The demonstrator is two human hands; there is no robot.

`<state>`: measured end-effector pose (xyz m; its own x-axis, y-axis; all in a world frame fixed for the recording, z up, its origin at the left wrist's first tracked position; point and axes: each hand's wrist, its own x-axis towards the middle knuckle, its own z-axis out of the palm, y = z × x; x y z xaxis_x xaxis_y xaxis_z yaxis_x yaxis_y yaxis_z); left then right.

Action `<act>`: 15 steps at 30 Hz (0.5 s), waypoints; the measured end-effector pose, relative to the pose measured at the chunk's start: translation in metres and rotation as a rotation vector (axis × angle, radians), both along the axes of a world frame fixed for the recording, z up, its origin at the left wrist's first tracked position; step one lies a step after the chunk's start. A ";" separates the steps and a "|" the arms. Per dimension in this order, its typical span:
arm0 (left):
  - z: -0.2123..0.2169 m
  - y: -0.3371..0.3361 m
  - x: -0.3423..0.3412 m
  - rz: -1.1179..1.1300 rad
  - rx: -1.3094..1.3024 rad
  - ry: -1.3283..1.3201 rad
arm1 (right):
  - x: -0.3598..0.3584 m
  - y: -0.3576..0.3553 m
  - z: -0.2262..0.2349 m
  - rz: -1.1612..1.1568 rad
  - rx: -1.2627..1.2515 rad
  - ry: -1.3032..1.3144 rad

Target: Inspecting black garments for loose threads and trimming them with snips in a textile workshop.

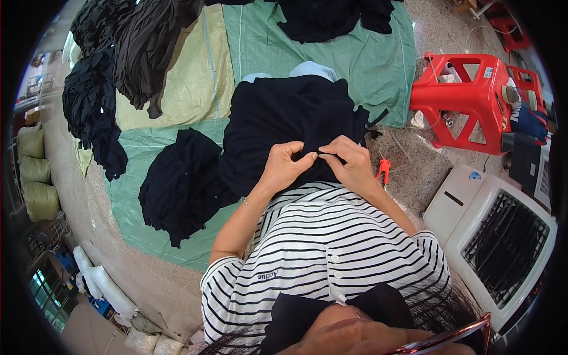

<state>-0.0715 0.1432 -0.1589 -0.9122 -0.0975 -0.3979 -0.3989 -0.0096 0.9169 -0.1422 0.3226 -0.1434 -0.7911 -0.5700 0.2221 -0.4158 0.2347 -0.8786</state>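
Note:
A dark navy knit garment (284, 109) lies spread over my lap, its folds bunched beneath my hands. My left hand (287, 167) pinches a bit of the dark cloth between thumb and forefinger. Close to its right, the fingers of my right hand (348, 161) are closed on the same garment, a small dark edge showing at their tips. Whether anything finer sits between the fingertips is too small to tell. Light blue material (313, 70) shows from under the garment's far edge. Beside my left forearm rests another crumpled navy garment (183, 183).
Green and yellow sheeting (319, 56) covers the floor ahead. Heaped dark garments (145, 53) lie at far left, others (331, 18) at the far edge. At right stand a red plastic stool (461, 94) and a white air cooler (491, 236). A red tool (383, 170) is near my right forearm.

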 end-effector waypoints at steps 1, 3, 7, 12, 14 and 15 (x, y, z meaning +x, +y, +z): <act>0.002 0.000 0.000 0.000 0.000 0.000 | 0.000 0.001 0.000 0.000 0.000 0.000; 0.007 -0.001 -0.001 -0.017 0.027 -0.020 | 0.000 0.002 0.000 -0.003 0.003 0.010; -0.003 -0.002 0.003 -0.030 0.090 -0.015 | -0.001 0.001 0.000 0.017 0.006 0.002; -0.004 -0.005 0.003 -0.040 0.077 -0.026 | -0.006 0.004 -0.004 0.074 -0.013 -0.106; 0.001 -0.002 0.003 -0.033 0.037 -0.002 | -0.005 0.006 -0.004 0.079 0.019 -0.128; 0.003 0.000 0.003 -0.025 -0.007 0.024 | -0.005 0.006 -0.003 0.085 0.048 -0.147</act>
<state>-0.0689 0.1430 -0.1560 -0.9236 -0.0766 -0.3757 -0.3772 0.0063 0.9261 -0.1476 0.3286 -0.1462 -0.7617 -0.6431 0.0788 -0.3039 0.2473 -0.9200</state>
